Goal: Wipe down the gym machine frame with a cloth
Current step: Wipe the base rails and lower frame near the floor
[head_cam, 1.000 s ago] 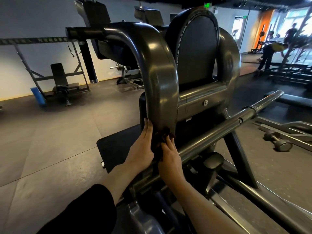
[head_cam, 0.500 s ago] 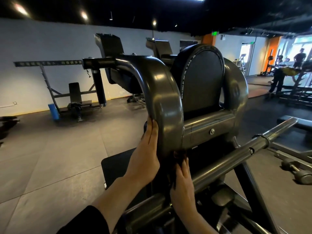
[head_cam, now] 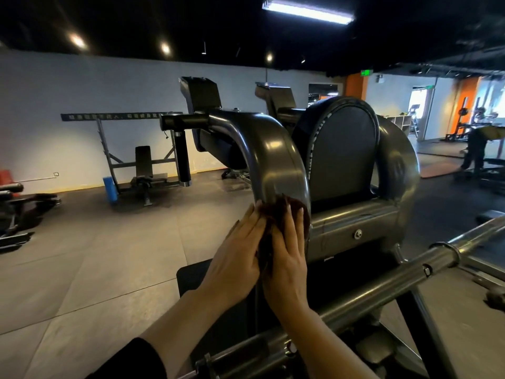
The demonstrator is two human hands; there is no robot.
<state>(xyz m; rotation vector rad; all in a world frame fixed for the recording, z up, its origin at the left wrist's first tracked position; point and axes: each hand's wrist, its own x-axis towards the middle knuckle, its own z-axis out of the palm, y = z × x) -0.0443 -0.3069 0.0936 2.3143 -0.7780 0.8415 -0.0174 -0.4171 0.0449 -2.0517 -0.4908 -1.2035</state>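
Dim gym, bright ceiling tube light (head_cam: 307,10), daylight glare far right, wide-angle edge bending, slight softness

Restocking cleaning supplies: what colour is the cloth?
Dark reddish-brown cloth, seen in the head view.

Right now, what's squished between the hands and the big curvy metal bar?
A dark reddish-brown cloth. The head view shows the left hand and right hand pressing it flat against the curved frame arm.

I count my two hands, left (head_cam: 235,259) and right (head_cam: 287,265), one cloth (head_cam: 276,212), one frame (head_cam: 276,160), one back pad (head_cam: 341,149), one bar (head_cam: 382,285).
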